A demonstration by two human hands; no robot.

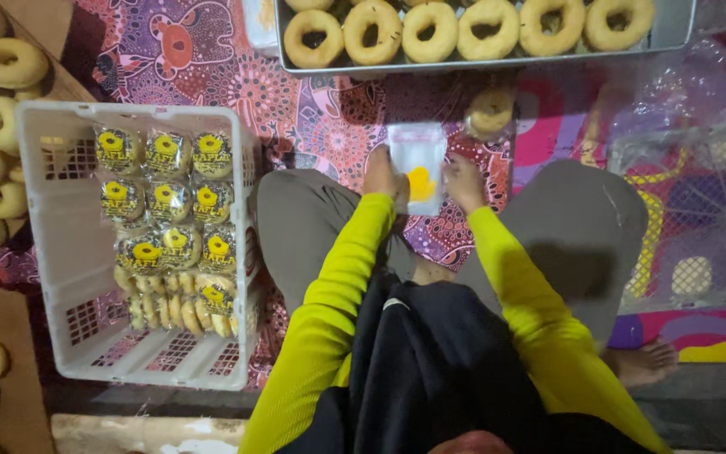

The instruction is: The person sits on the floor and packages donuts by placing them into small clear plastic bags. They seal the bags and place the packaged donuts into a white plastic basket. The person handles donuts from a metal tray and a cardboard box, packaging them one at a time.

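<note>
Both arms in yellow sleeves reach forward at frame centre, left hand (381,173) and right hand (463,181) each pinching a side (fingers closed) of a small clear plastic bag (418,161).

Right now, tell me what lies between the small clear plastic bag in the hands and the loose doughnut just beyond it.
Nothing visible does. The left hand and right hand hold the small clear plastic bag by its sides; the loose doughnut lies just beyond it on the patterned cloth, only bare cloth between.
</note>
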